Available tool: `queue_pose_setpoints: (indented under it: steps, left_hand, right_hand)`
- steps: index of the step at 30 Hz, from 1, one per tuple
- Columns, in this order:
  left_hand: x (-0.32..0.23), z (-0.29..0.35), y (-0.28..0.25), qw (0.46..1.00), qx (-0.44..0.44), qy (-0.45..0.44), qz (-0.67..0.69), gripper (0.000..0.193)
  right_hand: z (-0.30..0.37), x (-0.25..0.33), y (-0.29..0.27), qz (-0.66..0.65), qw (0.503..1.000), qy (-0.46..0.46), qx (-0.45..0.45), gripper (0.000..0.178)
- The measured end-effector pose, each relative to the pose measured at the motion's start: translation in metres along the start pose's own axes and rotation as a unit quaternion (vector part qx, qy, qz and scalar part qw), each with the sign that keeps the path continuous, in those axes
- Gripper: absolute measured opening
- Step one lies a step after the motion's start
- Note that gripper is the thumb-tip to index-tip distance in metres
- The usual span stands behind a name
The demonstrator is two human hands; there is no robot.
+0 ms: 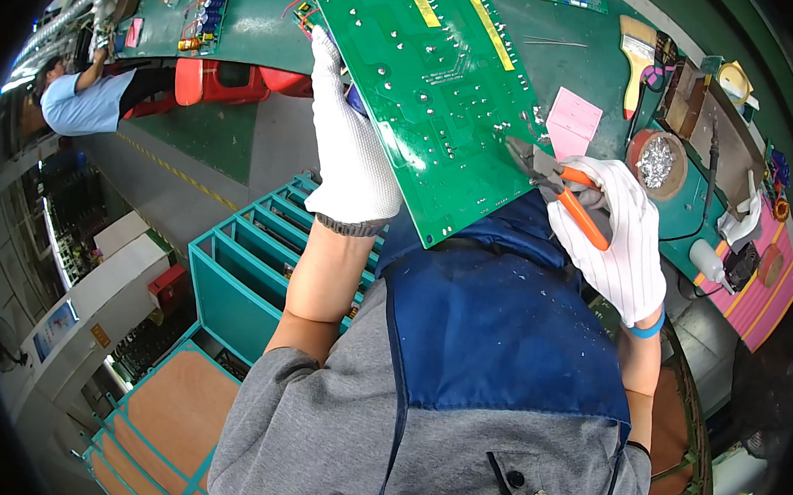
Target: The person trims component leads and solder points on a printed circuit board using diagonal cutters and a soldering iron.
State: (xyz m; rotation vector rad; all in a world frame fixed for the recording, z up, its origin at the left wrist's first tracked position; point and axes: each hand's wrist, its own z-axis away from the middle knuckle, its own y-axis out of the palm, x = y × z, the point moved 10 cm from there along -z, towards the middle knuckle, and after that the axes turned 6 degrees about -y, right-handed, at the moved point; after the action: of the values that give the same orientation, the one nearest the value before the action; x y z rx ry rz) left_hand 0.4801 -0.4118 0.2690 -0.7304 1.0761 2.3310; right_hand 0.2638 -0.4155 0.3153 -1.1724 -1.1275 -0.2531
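Note:
A large green circuit board [435, 94] is tilted up in front of me, its soldered side facing me, with two yellow tape strips near the far end. Along its left edge my left hand [352, 157], in a white glove, grips it; the fingers behind the board are hidden. My right hand [614, 226], in a striped white glove, is wrapped round orange-handled cutting pliers [561, 190]. The dark jaws of the pliers are at the board's lower right edge, near some solder pins. A pink paper slip [573, 122] lies on the bench just beyond the pliers.
On the green bench [264, 31] are other boards with parts [205, 21], a brush [636, 57], a round tub of metal clippings [657, 165] and a white bottle [708, 265]. A teal rack [239, 264] stands at left. Another person [90, 97] works far left.

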Motion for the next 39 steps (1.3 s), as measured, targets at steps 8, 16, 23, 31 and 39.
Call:
queue_pose_setpoints:
  steps: [8,16,23,31,39]
  left_hand:
    - [0.019,0.007,0.012,0.992,0.049,-0.104,0.047,0.052]
    - [0.014,0.006,0.002,0.996,0.030,-0.082,0.017,0.051]
    - [0.011,0.003,-0.008,0.997,0.033,-0.067,0.016,0.047]
    - [-0.009,0.012,-0.006,0.999,0.010,0.019,-0.031,0.049]
    - [0.006,0.023,0.002,0.998,0.031,-0.044,-0.011,0.049]
  right_hand:
    - [-0.004,0.026,-0.002,0.140,0.983,-0.085,0.086,0.041]
    - [-0.006,0.027,0.007,0.172,0.971,-0.123,0.112,0.040]
    - [-0.019,0.032,0.003,0.050,0.996,-0.071,0.036,0.027]
    - [-0.026,-0.038,0.013,0.026,0.994,0.072,-0.082,0.033]
    - [-0.079,-0.160,0.084,0.305,0.947,0.048,-0.090,0.060]
